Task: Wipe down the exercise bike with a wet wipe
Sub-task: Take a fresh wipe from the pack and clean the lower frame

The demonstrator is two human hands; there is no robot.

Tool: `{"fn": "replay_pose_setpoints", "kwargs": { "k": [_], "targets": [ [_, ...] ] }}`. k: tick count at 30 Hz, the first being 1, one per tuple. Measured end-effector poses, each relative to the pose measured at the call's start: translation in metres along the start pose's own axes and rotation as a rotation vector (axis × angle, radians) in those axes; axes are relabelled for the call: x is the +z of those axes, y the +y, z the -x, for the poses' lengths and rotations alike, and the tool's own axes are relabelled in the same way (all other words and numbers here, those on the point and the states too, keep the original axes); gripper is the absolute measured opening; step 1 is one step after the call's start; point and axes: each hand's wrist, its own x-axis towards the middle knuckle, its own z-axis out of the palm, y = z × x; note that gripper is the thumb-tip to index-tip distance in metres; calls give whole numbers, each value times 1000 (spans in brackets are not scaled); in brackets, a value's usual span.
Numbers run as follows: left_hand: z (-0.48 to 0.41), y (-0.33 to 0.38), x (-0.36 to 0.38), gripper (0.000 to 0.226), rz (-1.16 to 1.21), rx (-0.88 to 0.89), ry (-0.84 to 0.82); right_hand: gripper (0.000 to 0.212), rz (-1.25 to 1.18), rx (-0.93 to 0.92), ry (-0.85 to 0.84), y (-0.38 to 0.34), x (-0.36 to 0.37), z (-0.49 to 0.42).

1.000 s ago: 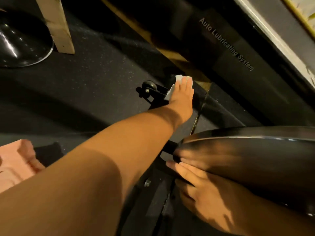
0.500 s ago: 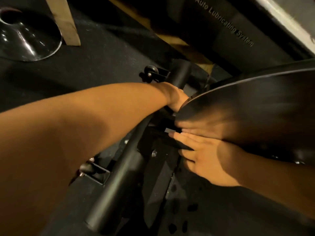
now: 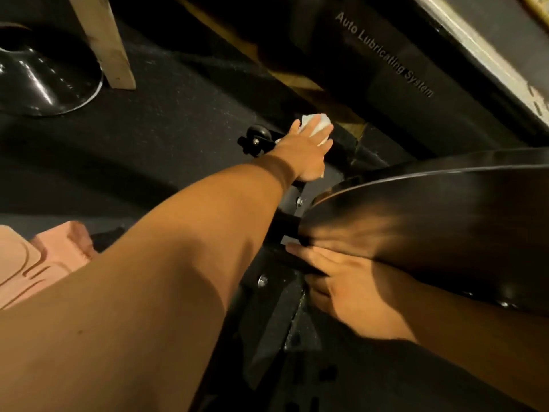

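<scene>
The left hand (image 3: 303, 153) is back out at the far end of its reach, well beyond the cover (image 3: 430, 221). Half a second ago it was tucked in close against the cover's front edge, with the wipe (image 3: 316, 124) out of sight under it. A second ago it lay out beyond the cover much as now, so this looks like one more pass of a back-and-forth stroke along the bar (image 3: 341, 145).

The wipe shows white again, spread beneath the palm and bunched at the fingertips. The fingers lie fairly straight and flat on it, pressing rather than gripping, with the thumb spread to the side. The small wheel (image 3: 260, 133) sits just beside the hand, on the side away from the cover.

The right hand (image 3: 350, 283) has kept its place under the cover's lower edge. Its fingers are straight and holding nothing, and it seems to brace the bike (image 3: 276, 295) or the body.

As a judgement, the low front end is being scrubbed and is close to done, while the wheel and the cover still look due a wipe. The glossy cover reflects the right hand, so streaks would show there. The treadmill (image 3: 386, 55) lies beyond the cover across the dark floor (image 3: 163, 99).
</scene>
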Motion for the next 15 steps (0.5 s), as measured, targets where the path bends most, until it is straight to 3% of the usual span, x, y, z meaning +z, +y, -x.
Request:
{"fn": "replay_pose_setpoints", "kwargs": {
  "k": [1,2,4,5,6,9,13,15],
  "targets": [
    [8,-6,7,57,59,7,49,44,377,-58,-42,3,-11,-2],
    [23,-8,11,56,149,-4,77,41,629,-135,-187,-2,-17,-4],
    [57,-3,26,57,368,-59,71,41,834,-204,-650,-16,-35,-8],
    [74,2,29,59,431,-105,57,44,831,-168,-703,-19,-42,-7],
    [89,9,31,62,469,-147,52,44,843,-160,-698,-24,-49,-6],
    [122,28,31,59,543,-247,89,46,695,-93,-424,-34,-54,0],
    [174,52,32,55,577,-332,146,50,942,-207,-641,-37,-59,-2],
    [205,63,40,55,638,-390,144,52,970,-198,-646,-34,-56,-3]
  ]
}}
